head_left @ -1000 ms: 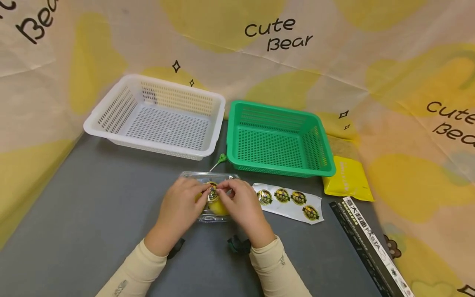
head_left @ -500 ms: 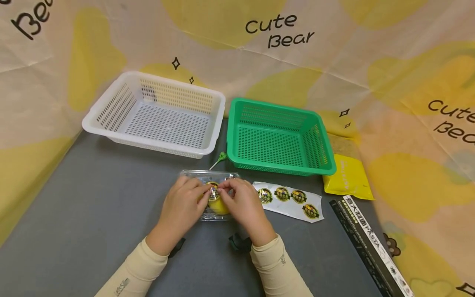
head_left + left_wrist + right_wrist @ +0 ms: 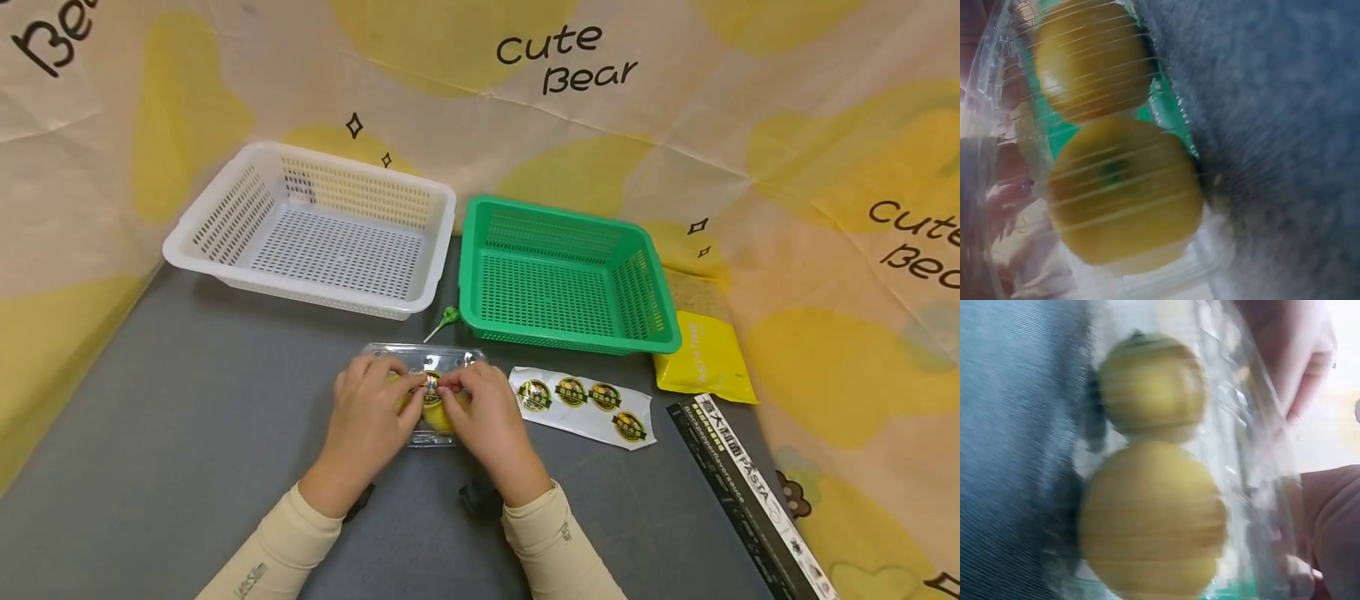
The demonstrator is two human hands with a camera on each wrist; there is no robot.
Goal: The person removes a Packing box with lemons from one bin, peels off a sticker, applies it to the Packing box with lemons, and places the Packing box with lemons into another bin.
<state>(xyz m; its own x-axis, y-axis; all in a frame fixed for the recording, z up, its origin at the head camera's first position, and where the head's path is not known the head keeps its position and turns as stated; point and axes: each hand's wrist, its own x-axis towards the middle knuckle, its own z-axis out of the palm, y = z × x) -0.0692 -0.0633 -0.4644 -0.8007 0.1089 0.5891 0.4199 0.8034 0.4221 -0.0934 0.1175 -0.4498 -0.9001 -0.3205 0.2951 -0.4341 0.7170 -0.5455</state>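
A clear plastic clamshell box [image 3: 429, 438] lies on the grey table, with round yellow fruit [image 3: 437, 418] inside. Over its lid, a round black-and-gold sticker [image 3: 431, 393] sits between my two hands. My left hand [image 3: 369, 412] pinches the sticker's left edge with thumb and index finger. From the other side, my right hand [image 3: 487, 417] pinches its right edge. Through the box wall, the left wrist view shows two yellow fruits [image 3: 1125, 194], one with a green stem spot. Two yellow fruits [image 3: 1154, 519] also show, blurred, in the right wrist view.
A sticker sheet [image 3: 583, 421] lies right of the box. Behind stand a white basket [image 3: 330, 296] and a green basket [image 3: 570, 337], with a green lollipop [image 3: 448, 316] before them. At right are a yellow packet [image 3: 705, 358] and a long black pasta box [image 3: 750, 500].
Both hands stay at the sticker, with only slight finger shifts. The right hand has edged a little to the left. The head view has tilted slightly.
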